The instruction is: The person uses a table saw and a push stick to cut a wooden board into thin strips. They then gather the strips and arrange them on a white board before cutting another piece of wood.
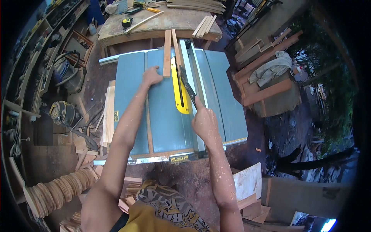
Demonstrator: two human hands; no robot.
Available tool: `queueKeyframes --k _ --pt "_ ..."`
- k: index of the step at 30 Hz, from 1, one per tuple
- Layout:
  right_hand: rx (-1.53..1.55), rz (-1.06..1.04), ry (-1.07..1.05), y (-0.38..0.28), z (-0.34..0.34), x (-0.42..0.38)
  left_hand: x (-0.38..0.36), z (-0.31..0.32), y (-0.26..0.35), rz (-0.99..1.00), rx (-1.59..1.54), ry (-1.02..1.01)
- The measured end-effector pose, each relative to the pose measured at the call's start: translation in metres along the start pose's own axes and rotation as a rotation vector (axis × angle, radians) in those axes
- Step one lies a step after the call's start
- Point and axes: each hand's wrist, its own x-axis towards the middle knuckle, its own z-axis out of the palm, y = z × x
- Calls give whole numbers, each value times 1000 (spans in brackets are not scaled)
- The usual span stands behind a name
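My right hand (pixel 205 123) is wrapped round the end of a black push stick (pixel 187 84), whose far end meets a narrow wood strip (pixel 176 46) between the yellow insert and the fence. The yellow insert plate (pixel 179 92) lies in the blue-grey saw table (pixel 166 127). Left of the strip is a wider reddish board (pixel 167 54), reaching past the table's far edge. My left hand (pixel 152 76) is beside that board's near end, fingers apart and bent, holding nothing. The long pale fence (pixel 197 77) runs just right of the push stick.
Beyond the saw stands a wooden workbench (pixel 154 26) with a tape measure (pixel 126 23) and thin strips (pixel 205 26). A shop vacuum (pixel 62 113) and stacked wooden discs (pixel 60 189) are on the left. At right, a cloth (pixel 272 69) lies over boards.
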Motion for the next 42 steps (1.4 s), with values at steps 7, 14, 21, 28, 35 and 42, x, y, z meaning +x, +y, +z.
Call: queueKeyframes --k 7,14,21,28,35,42 --pt "-30 -146 205 12 13 128 32 -12 39 -218 142 -31" --pt "-12 -53 9 -12 1 286 18 -33 -26 -241 31 -82" --pt "-196 -110 198 -5 -2 452 -125 -86 -75 -190 -107 2" --pt "-181 -47 -31 -49 28 496 -215 -71 -43 -85 69 252" --pt "80 -132 6 -127 12 495 -255 -82 -48 -230 15 163" --pt "55 -197 193 -149 -134 395 -368 -117 -35 -415 -250 73"
